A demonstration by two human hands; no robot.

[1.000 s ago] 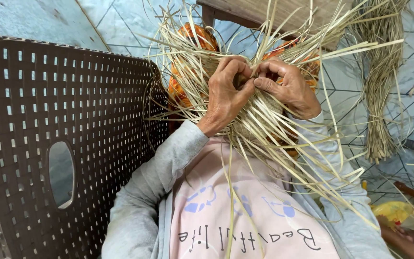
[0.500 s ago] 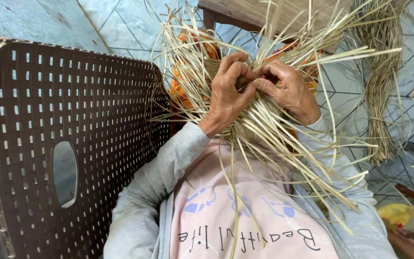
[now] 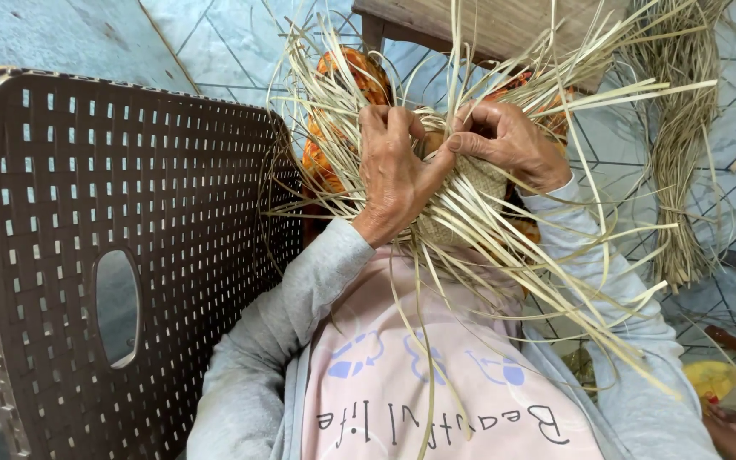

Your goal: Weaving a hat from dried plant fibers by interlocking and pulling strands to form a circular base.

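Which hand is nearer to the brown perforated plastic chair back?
The left hand. It grips the pale straw strips on the side towards the brown chair back, though apart from it. The right hand works the same strips farther away, beyond the left hand.

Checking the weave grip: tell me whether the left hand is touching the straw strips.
Touching. The head view shows the left hand with its fingers curled over the pale straw strips, no gap.

pale straw weaving (image 3: pixel 470 213), loose strips splayed outward
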